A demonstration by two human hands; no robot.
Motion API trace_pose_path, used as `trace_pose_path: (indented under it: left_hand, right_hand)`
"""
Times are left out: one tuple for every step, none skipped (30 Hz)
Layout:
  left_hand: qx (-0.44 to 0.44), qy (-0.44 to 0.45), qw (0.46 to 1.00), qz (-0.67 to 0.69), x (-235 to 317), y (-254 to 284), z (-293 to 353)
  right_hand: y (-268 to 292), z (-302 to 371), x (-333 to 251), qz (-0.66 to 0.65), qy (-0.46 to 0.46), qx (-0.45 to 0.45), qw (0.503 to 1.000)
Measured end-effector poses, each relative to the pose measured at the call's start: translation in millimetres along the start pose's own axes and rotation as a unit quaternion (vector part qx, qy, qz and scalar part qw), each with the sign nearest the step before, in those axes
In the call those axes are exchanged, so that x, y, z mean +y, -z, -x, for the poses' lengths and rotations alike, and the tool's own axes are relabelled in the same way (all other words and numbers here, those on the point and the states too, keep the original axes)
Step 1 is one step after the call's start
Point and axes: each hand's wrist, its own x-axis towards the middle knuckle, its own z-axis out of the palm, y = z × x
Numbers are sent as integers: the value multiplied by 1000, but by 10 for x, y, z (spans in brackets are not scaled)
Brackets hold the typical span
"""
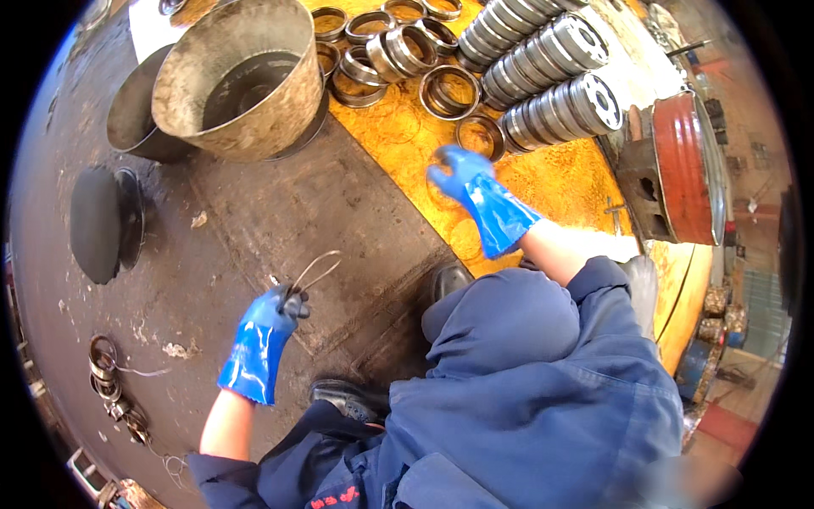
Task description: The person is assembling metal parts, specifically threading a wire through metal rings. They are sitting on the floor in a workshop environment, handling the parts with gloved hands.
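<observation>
My left hand (273, 314), in a blue rubber glove, is closed over the dark floor. From its fingers sticks a thin bent wire loop (315, 261), its lower end hidden by the dark-stained fingertips. Over the yellow, oily sheet, my right hand (462, 172), also gloved, has its fingers apart and nothing visible in them. Just beyond it lies a metal ring (459, 140), separate from the glove as far as I can see. More steel rings (422, 95) lie loose further off, some leaning on each other.
Rows of stacked ringed metal parts (555, 114) lie at the far right, near a red drum (682, 170). A grimy bucket (297, 102) with dark liquid stands far left beside a dark pot (127, 127). Rings strung on wire (102, 360) lie at the left.
</observation>
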Motion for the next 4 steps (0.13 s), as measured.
trace_pose_path:
  left_hand:
    - [6, 26, 998, 64, -319, -62, -49]
    - [-16, 68, 993, 91, -496, -64, -59]
    - [-42, 104, 987, 117, -581, -37, -110]
    - [-73, 117, 982, 131, -643, -9, -197]
  right_hand:
    - [-59, -126, 302, 76, 1, 62, 995]
    - [75, -174, 339, 130, -28, 40, 990]
    - [98, -263, 487, 176, -28, 38, 983]
    - [26, -375, 756, 226, 73, 98, 966]
